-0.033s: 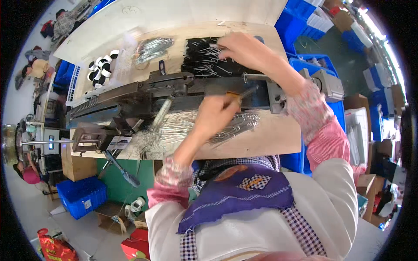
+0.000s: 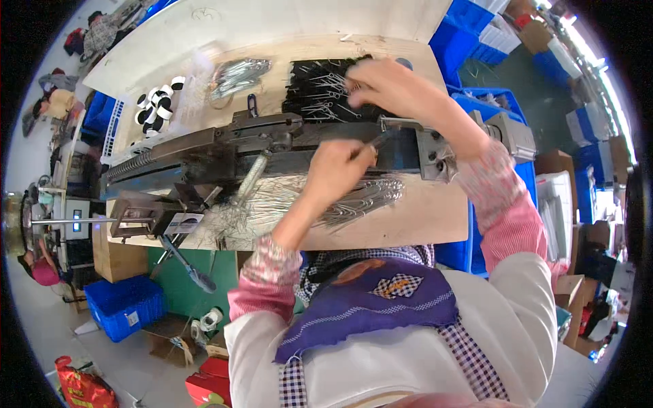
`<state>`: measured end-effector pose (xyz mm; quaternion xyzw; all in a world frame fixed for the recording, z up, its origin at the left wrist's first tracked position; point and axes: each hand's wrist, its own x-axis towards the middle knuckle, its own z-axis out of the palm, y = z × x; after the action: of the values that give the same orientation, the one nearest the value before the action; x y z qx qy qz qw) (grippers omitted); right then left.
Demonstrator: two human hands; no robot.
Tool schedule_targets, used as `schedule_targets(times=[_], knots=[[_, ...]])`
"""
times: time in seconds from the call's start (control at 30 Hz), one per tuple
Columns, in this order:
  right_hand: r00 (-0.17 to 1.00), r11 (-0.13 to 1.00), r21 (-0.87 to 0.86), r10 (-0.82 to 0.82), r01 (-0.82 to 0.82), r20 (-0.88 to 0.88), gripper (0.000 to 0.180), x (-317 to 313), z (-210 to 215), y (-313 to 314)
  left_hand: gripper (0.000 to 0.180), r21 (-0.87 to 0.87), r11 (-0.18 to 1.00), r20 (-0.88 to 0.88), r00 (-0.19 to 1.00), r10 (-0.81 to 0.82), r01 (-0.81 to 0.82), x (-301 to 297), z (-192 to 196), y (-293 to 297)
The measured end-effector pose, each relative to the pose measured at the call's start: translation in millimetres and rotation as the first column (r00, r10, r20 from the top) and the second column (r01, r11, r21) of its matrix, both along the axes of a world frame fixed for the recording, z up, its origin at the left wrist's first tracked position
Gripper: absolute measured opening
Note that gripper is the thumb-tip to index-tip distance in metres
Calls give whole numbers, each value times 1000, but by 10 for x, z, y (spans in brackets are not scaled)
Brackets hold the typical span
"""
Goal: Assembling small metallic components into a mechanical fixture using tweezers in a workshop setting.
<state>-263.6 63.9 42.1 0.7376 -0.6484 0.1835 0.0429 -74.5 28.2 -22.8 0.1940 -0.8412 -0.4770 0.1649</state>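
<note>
My left hand (image 2: 340, 166) is closed in a pinch over the front of a long dark metal bench fixture (image 2: 313, 139). A thin dark strip pokes out past its fingertips; I cannot make out what it belongs to. Below that hand lies a loose pile of shiny bent wire pieces (image 2: 371, 194). Farther back, my right hand (image 2: 388, 85) reaches over a black bristly mat (image 2: 299, 95), thumb and fingers curved with a gap between them. Looped metal pins (image 2: 330, 83) stick out of the mat, close to its fingertips. Motion blurs this hand slightly.
Black-and-white rolls (image 2: 160, 105) and a clear bag of metal pieces (image 2: 241, 75) lie at the back left. A lever clamp (image 2: 153, 217) juts over the near left edge. Blue bins (image 2: 496, 102) stand at the right. A metal block (image 2: 435, 153) ends the fixture.
My right hand's fingertips have shifted slightly right and nearer. My left hand has turned a little, and the yellowish piece at its fingertips no longer shows.
</note>
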Motion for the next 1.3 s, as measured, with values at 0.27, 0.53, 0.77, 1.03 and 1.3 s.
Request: schedule_targets(times=[0.27,0.53,0.77,1.03,1.3], knots=[[947,973,-41,231,-228,222,16,96,-245,289,8,-796,605,97,992,85,26,17,343,-303],[859,934,-291,317,-209,402,13,405,-334,14,21,-470,588,-697,685,210,-659,457,6,-229],[912,984,-93,176,-152,371,19,465,-471,-155,54,696,-319,-448,737,507,643,814,-90,-216],[900,991,-49,134,-125,415,17,589,-414,-209,29,288,863,-65,890,451,-416,601,-378,69],[988,996,-28,-82,86,128,21,758,-689,610,49,784,220,63,428,902,-580,1786,-759,-453]])
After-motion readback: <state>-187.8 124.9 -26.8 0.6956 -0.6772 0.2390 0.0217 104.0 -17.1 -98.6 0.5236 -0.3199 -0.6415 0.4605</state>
